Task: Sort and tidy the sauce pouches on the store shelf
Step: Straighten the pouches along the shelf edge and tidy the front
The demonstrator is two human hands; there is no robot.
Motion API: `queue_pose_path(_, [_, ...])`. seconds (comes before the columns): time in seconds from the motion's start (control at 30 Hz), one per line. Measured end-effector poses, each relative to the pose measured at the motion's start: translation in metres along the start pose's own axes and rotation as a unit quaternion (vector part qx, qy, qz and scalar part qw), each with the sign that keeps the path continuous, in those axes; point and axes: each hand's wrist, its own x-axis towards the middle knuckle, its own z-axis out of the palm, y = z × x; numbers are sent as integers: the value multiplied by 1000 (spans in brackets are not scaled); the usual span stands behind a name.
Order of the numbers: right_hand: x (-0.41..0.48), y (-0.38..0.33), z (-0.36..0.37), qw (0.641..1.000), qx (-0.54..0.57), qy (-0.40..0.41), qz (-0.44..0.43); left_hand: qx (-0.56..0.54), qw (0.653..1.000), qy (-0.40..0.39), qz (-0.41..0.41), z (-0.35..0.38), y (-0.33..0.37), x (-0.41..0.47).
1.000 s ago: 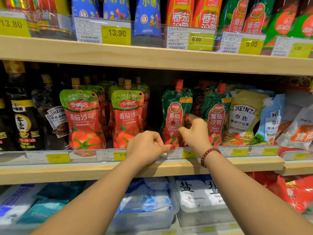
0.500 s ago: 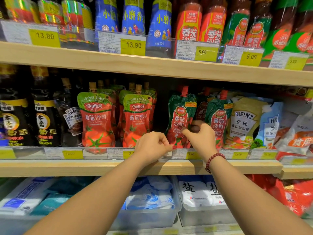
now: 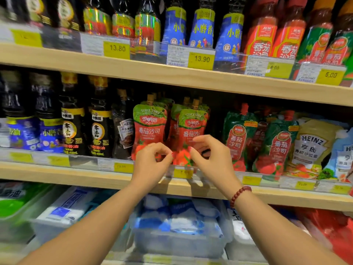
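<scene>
Two rows of red ketchup pouches with green tops stand at the middle shelf's point(image 3: 191, 185) centre. My left hand point(image 3: 152, 165) hovers with curled fingers at the bottom of the left red pouch point(image 3: 150, 129); whether it pinches the pouch is unclear. My right hand point(image 3: 212, 157), thumb and fingers apart, touches the lower front of the right red pouch point(image 3: 191, 127). To the right stand green ketchup pouches point(image 3: 238, 134) point(image 3: 278, 144), leaning a little, with more behind them.
Heinz salad-dressing pouches point(image 3: 313, 148) lie slumped at the right. Dark soy and sesame-oil bottles point(image 3: 99, 129) fill the left of this shelf. Bottles line the upper shelf point(image 3: 172, 73). Clear bins of salt bags point(image 3: 177, 222) sit below. Price tags run along the clear shelf rail point(image 3: 86, 161).
Both hands left the green ketchup pouches and moved left to the red pouches. My left hand rose off the shelf edge. The view shifted left and closer.
</scene>
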Motion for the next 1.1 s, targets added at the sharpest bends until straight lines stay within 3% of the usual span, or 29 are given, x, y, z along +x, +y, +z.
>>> queue_pose_path(0.27, [-7, -35, 67, 993, 38, -113, 23, 40, 993, 96, -63, -47, -35, 8])
queue_pose_path(0.43, [-1, -39, 85, 986, 36, -152, 60, 54, 994, 29, -88, -50, -38, 16])
queue_pose_path(0.53, [0, -40, 88, 988, 39, -135, 59, 54, 995, -4, -80, -47, -41, 16])
queue_pose_path(0.8, [-9, -38, 85, 991, 69, -107, 39, 58, 994, 20, -95, -46, -42, 12])
queue_pose_path(0.87, [-7, -39, 75, 995, 74, -66, 9, 69, 993, 51, -84, -45, -38, 7])
queue_pose_path(0.93, [0, -31, 56, 996, 80, 28, 2, 72, 990, 106, -56, -39, -29, 0])
queue_pose_path(1.03, [9, -5, 23, 984, 74, 139, 77, 43, 995, 94, -5, -20, -11, -11])
queue_pose_path(1.1, [13, 14, 11, 983, 54, 106, 140, 40, 998, 42, 2, 0, 0, -12])
